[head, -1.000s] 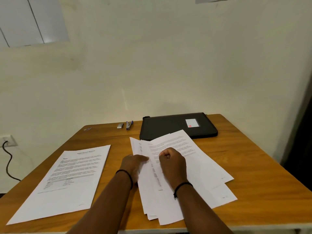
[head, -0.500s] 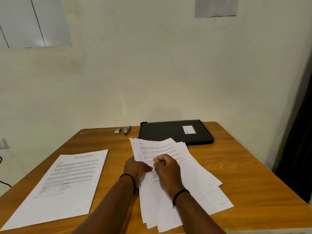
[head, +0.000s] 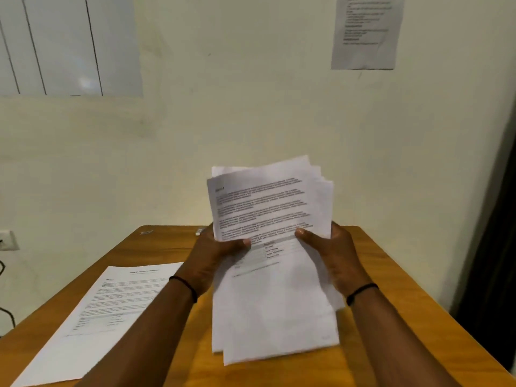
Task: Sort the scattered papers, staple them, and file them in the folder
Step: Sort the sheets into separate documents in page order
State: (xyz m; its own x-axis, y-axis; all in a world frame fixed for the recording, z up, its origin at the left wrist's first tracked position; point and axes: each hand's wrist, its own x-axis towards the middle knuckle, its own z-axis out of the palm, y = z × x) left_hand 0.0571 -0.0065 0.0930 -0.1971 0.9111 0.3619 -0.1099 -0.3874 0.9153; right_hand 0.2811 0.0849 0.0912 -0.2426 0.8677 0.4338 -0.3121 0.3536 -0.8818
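Observation:
A loose stack of printed papers (head: 272,219) stands raised off the wooden table (head: 396,297), tilted towards me, its sheets uneven at the edges. My left hand (head: 215,258) grips its left side, thumb across the front page. My right hand (head: 332,252) grips its right side the same way. The stack hides the black folder behind it. A separate printed sheet (head: 109,311) lies flat on the table at the left. A small white stapler (head: 198,232) peeks out at the far edge, beside my left hand.
A small crumpled scrap (head: 146,232) lies at the table's far left. The wall rises directly behind the table, with a notice (head: 365,32) taped high at right. A wall socket (head: 8,240) with a cable is at the left.
Both hands gathered the spread papers from the table and lifted them upright as one stack. The view tilted upward, and the folder is now hidden behind the stack.

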